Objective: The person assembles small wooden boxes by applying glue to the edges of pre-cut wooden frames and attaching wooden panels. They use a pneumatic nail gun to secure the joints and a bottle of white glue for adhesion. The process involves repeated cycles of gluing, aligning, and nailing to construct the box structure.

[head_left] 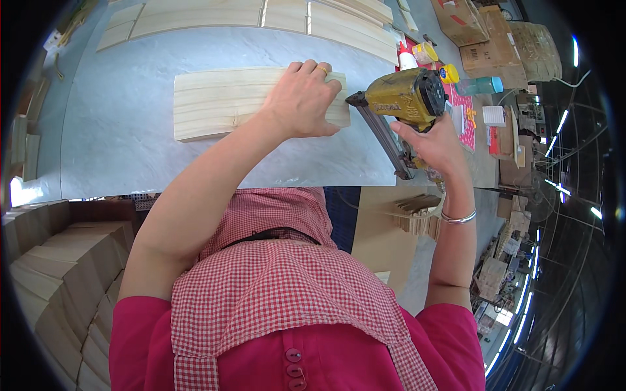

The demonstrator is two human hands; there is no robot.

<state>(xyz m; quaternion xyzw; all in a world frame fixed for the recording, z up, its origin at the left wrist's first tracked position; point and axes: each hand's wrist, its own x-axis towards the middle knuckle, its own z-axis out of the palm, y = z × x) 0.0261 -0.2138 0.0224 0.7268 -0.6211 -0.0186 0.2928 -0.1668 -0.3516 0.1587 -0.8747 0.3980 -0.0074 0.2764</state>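
Observation:
A pale wooden board [215, 98] lies on the grey marbled tabletop [124, 117]. My left hand [305, 101] grips it across the right end, fingers curled at the far edge and thumb at the near side. In my right hand [433, 146] is a yellow and black nail gun [399, 98], my fingers wrapped round its handle. The dark nose of the gun points left at the board's right end; whether it touches the wood I cannot tell. Its long magazine slants down toward the table's front edge.
Several wooden panels [195, 14] lie along the far side. A white bottle with a red top [407, 58], yellow-lidded jars and a teal bottle [479, 85] stand at the right. Cardboard boxes [492, 39] sit beyond. Stacked wood pieces [59, 280] are at lower left.

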